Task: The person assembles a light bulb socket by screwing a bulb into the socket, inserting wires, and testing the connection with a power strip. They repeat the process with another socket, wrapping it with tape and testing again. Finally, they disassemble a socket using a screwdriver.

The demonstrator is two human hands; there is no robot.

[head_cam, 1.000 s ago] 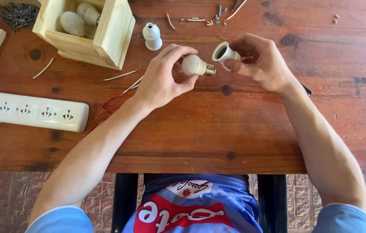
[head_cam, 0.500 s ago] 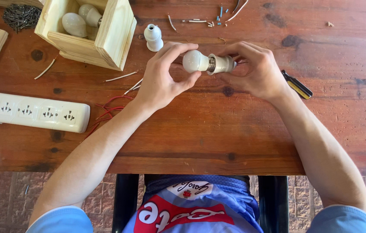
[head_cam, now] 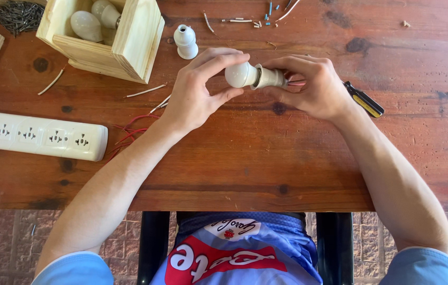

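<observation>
Above the reddish-brown wooden worktop [head_cam: 266, 158], the left hand [head_cam: 197, 92] pinches a white frosted glass bulb [head_cam: 240, 75] between thumb and fingertips. The bulb's base sits in a cream ceramic lamp socket [head_cam: 270, 78], which the right hand [head_cam: 314, 87] grips with curled fingers. A second white socket [head_cam: 185, 42] stands near an open pine box [head_cam: 113, 37] holding more bulbs.

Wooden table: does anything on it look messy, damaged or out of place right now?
Yes, some clutter. Snipped wire offcuts litter the far edge of the brown wooden table, and loose red wires sprawl beside the white power strip. The white bulb and cream lamp socket look intact.
</observation>
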